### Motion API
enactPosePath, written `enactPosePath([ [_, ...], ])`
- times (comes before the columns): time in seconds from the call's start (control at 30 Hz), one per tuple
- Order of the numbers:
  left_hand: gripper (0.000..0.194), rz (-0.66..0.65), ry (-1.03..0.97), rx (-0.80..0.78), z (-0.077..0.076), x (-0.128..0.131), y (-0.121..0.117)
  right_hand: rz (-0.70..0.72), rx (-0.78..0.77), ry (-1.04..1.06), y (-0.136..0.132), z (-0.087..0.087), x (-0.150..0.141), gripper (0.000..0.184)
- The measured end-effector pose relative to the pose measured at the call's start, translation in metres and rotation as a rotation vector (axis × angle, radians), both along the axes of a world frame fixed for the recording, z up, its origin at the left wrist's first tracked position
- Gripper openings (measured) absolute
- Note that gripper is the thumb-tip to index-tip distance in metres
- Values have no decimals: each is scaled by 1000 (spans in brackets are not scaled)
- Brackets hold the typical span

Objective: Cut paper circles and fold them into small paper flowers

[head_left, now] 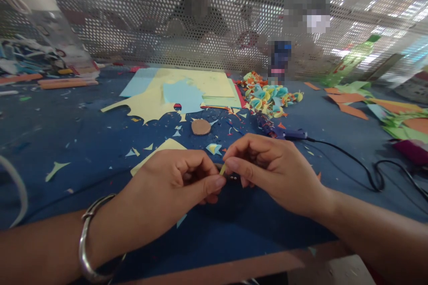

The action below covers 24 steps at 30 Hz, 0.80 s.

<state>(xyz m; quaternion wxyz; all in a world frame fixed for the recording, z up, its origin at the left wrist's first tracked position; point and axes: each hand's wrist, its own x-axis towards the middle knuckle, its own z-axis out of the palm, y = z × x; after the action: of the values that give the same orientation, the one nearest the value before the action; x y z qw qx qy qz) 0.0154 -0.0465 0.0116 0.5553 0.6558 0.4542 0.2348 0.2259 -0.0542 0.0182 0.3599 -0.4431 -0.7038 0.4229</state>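
Between the fingertips of both my hands is a small piece of yellow paper [223, 169]. My left hand [187, 182] pinches it from the left with thumb and forefinger, a metal bangle [85, 240] around that wrist. From the right, my right hand [264, 164] pinches its other end. Most of the piece is hidden by the fingers. Just beyond them lies a small folded blue and yellow paper [214, 148], and farther back a round brown disc [201, 127]. A yellow sheet [167, 147] sticks out behind my left hand.
Cut yellow sheets [207, 81] and a blue sheet [183, 94] lie ahead. A heap of folded paper pieces [267, 95] sits behind a purple corded tool [284, 132]. Its black cord [354, 167] runs right. Bottles stand at both sides; a perforated metal screen [140, 22] closes the back.
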Motion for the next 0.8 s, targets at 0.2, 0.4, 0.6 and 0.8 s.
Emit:
enactPosePath([
  [0.2, 24, -17, 20, -12, 0, 0, 0, 15, -13, -29, -1, 0, 1, 12],
  [0.4, 26, -37, 117, 112, 1, -1, 2, 26, 40, -137, -1, 0, 4, 20],
  [0.6, 22, 45, -11, 181, 1, 1, 2, 50, 90, -179, -2, -1, 0, 17],
  [0.8, 20, 41, -116, 49, 0, 2, 5, 51, 110, -189, -2, 1, 0, 18],
])
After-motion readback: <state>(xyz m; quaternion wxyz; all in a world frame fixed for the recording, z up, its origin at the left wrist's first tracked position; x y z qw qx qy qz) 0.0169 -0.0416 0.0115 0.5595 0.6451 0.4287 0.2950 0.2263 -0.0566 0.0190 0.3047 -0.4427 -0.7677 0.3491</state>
